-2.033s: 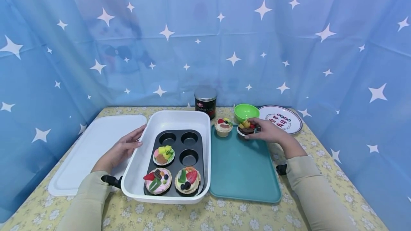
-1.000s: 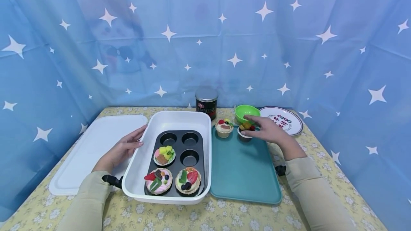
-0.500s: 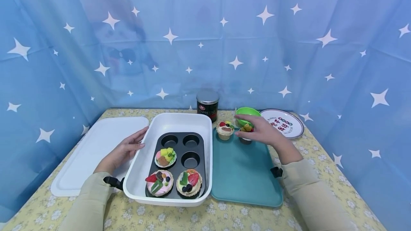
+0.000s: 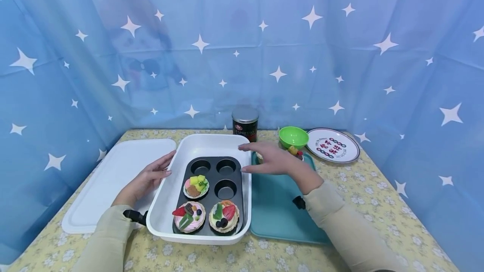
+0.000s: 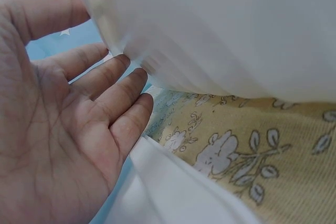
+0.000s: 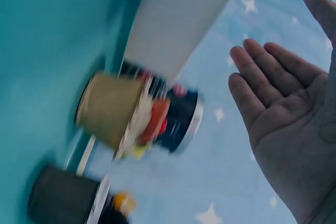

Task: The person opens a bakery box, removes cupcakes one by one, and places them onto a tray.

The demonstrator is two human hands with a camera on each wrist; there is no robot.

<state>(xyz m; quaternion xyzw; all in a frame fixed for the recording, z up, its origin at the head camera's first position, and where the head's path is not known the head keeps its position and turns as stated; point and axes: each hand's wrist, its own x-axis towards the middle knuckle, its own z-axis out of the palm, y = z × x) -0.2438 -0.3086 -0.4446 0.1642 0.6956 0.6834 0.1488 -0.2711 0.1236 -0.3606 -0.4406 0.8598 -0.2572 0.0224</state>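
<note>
My left hand point(image 4: 145, 181) rests its straight fingers against the outer left wall of a deep white bin point(image 4: 200, 139); the left wrist view shows the fingertips at that wall. Inside the bin lies a dark muffin pan point(image 4: 211, 198). Three of its wells hold toy cupcakes: a yellow-topped one point(image 4: 195, 186), a pink-topped one point(image 4: 189, 217) and a cream-topped one point(image 4: 224, 216). Over the bin's right rim my right hand point(image 4: 272, 160) is spread and holds nothing. A cream cupcake point(image 6: 110, 111) and a dark chocolate cupcake point(image 6: 68, 198) stand behind it, partly hidden in the head view.
Both standing cupcakes are on a teal tray point(image 4: 280, 209) right of the bin. Behind are an espresso tin point(image 4: 245, 128), a green bowl point(image 4: 293, 137) and a printed plate point(image 4: 332, 145). A white lid or board point(image 4: 102, 188) lies at left on the floral tablecloth point(image 4: 363, 205).
My right hand has let go of the chocolate cupcake on the teal tray and moved left to the bin's right rim. The left hand stays at the bin's wall.
</note>
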